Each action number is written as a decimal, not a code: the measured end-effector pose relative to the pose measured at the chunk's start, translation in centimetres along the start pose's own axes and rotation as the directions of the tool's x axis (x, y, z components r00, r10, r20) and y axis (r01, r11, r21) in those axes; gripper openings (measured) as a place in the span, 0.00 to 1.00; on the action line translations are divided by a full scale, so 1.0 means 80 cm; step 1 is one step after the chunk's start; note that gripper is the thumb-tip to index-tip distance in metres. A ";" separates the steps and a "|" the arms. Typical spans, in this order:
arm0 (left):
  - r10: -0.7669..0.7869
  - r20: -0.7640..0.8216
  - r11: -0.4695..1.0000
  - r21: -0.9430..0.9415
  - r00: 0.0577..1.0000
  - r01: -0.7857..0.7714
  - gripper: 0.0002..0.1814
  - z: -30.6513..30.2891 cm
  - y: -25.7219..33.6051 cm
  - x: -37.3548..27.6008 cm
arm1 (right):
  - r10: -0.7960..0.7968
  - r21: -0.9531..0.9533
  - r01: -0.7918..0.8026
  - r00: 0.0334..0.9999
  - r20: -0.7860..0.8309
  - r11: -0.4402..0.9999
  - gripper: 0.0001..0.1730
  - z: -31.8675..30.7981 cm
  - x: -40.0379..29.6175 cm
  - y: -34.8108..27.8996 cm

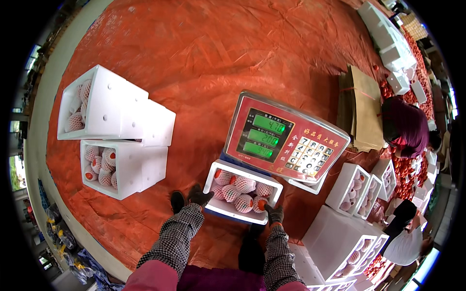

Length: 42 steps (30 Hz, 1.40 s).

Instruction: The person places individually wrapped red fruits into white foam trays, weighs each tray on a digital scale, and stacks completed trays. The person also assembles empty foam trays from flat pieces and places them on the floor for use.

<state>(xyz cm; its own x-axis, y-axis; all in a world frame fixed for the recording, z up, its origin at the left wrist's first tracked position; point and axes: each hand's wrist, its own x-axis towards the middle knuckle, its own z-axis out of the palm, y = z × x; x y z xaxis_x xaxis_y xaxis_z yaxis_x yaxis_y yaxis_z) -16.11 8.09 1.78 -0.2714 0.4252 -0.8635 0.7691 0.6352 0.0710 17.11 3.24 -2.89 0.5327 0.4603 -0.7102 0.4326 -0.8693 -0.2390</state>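
A white foam box (243,169) of round red fruits in foam nets (244,184) rests on a weighing scale, whose red display panel (273,136) with green readouts stands just behind the box. My gloved left hand (199,196) is at the box's left end, with its fingers at the wall. At the right end, my gloved right hand (275,214) touches the near right corner, close to a netted fruit. The fingers' undersides are hidden, so I cannot tell how firmly either hand grips.
Stacked foam boxes of netted fruit (125,105) stand at left, more (338,240) at right. Flattened cardboard (366,109) lies upper right beside a bent-over person (409,125). Another person (404,240) is lower right, near loose red fruit. An orange tarpaulin (189,62) covers the floor.
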 end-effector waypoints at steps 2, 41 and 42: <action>0.031 -0.029 1.000 0.003 0.999 -0.031 0.56 0.013 -0.003 0.015 | -0.011 0.013 0.011 0.999 -0.045 1.000 0.53 0.004 -0.002 0.005; -0.034 -0.842 0.948 -0.198 0.539 -0.249 0.16 -0.454 -0.503 -0.281 | -0.591 -0.229 0.748 0.643 0.487 0.623 0.23 0.099 -0.607 -0.409; -0.045 -0.826 0.942 -0.222 0.562 -0.251 0.17 -0.476 -0.524 -0.274 | -0.679 -0.029 0.791 0.542 0.495 0.611 0.24 0.127 -0.610 -0.416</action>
<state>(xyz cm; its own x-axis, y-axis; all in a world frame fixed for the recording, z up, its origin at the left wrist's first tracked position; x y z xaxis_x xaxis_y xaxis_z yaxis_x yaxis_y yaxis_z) -64.47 -3.29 36.74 -0.6652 0.7428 -0.0765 0.6640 0.6353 0.3944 -30.67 7.83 33.00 -0.3647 0.7508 -0.5507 0.7069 -0.1617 -0.6886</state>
